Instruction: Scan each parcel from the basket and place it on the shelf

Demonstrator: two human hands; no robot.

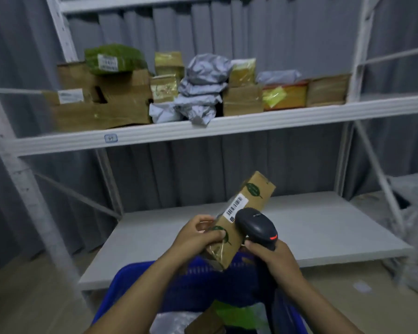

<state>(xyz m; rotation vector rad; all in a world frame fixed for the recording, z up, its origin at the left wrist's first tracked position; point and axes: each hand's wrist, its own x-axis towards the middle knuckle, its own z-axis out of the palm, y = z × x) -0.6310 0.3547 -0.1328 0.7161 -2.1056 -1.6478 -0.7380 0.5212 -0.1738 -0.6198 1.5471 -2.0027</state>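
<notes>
As you stand over it, basket (121, 280): blue, other parcels (203, 321) inside.
Left hand (193, 237): grips your parcel (251, 196) by its lower end.
Right hand (273, 259): grips scanner (256, 225), aimed at label (235, 208).
Parcel: tilted above basket; slim carton, likely light, stiff; hold mid-length.
Shelf (227, 128): beyond, upper board stacked.
</notes>
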